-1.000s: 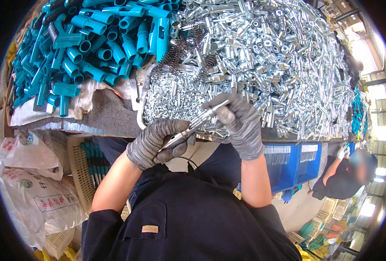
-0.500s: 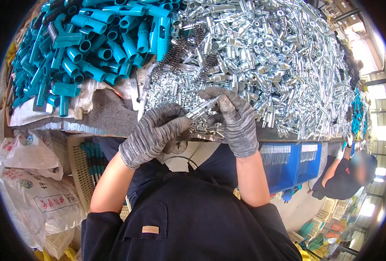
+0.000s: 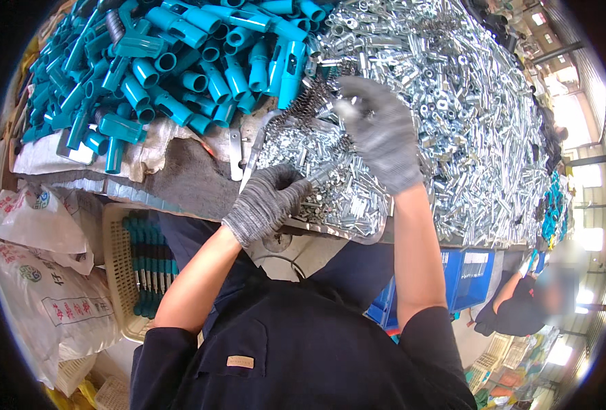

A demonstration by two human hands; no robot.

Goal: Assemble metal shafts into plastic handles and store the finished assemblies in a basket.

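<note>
Head view: L hand fingers grip metal tube over parts tray. R hand, blurred, is nr. dark springs; fingers' state: can't tell.

Grey-topped bench, heaped teal housings, loose silver metal parts, shallow tray, seemingly metal
</note>
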